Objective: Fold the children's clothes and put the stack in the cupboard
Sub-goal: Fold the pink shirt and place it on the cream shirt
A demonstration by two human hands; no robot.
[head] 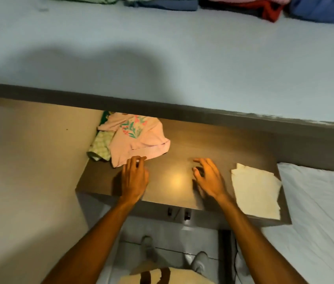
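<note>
At nine o'clock of the brown, smooth-topped table point(182, 140) lies a crumpled heap: a green-checked garment point(100, 148) partly tucked under a soft pink shirt point(139, 140) with a floral print, and a dark green scrap behind them, mostly hidden by the shelf edge above. The left hand point(134, 177) reaches to the shirt's near hem, at twelve o'clock of the hand, fingers curled and touching the cloth; whether it pinches the hem is hard to make out. The right hand point(208, 177) hovers over bare table at centre, fingers spread and loosely bent, holding nothing. At three o'clock of it lies a flat, folded cream cloth point(256, 191), roughly square, near the table's right edge. Beyond that, a white bedsheet point(321, 201). Folded coloured clothes point(182, 3) at twelve o'clock are blurred and cut off.
</note>
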